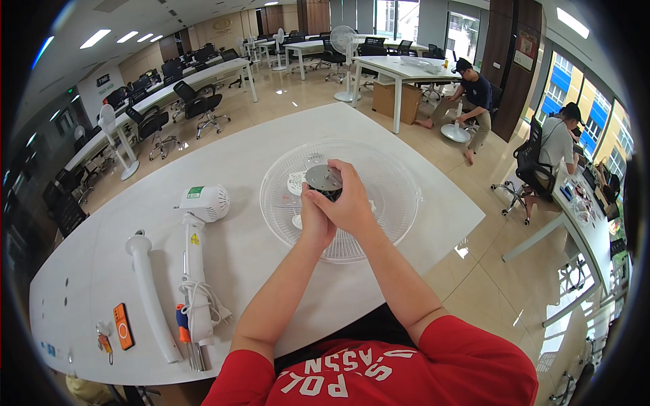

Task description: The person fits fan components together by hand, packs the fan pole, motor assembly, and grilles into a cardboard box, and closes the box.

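Observation:
Both my hands close around a short round part with a flat grey metal top [323,178] and darker sides. My right hand [353,203] wraps its far and right sides, fingers curled over the edge. My left hand [317,218] cups it from the near left, palm against the right. Beneath them, a clear ribbed fan guard [399,227] lies on the white table like a shallow dish. Inside it sits a white perforated piece [296,183], with other small white parts partly hidden by my hands.
Left on the table lie a white fan motor head [214,203] on its pole, a bundled white cord [200,301], an orange-and-blue handled tool [183,323], a white tube [153,298], an orange phone [123,326] and keys [105,344]. One person [476,95] sits beyond with a fan base.

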A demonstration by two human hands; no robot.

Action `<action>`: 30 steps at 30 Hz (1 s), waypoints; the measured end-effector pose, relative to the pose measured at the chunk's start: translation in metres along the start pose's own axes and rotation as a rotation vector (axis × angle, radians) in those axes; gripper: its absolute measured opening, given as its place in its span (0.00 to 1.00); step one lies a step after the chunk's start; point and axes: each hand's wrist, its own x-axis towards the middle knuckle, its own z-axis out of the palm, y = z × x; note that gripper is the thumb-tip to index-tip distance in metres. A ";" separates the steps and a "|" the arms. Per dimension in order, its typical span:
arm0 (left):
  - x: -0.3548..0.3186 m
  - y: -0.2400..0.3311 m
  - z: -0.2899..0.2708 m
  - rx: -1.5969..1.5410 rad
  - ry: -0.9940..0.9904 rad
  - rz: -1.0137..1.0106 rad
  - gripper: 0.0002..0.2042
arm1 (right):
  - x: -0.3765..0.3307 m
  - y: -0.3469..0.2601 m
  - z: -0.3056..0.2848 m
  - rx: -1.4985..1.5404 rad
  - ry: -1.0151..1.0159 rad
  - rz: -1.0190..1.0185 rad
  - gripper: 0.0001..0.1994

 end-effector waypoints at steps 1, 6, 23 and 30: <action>-0.002 0.001 0.004 0.014 0.008 0.005 0.28 | 0.000 0.001 0.000 -0.003 0.001 0.001 0.36; 0.012 -0.005 -0.018 -0.178 -0.043 0.063 0.26 | 0.020 0.051 -0.020 0.017 0.181 0.080 0.29; 0.013 0.005 -0.007 -0.055 0.022 0.036 0.26 | 0.014 0.014 -0.026 0.101 0.017 -0.062 0.19; 0.013 0.001 -0.011 -0.018 0.000 0.006 0.28 | 0.012 0.003 -0.025 0.018 -0.047 -0.084 0.23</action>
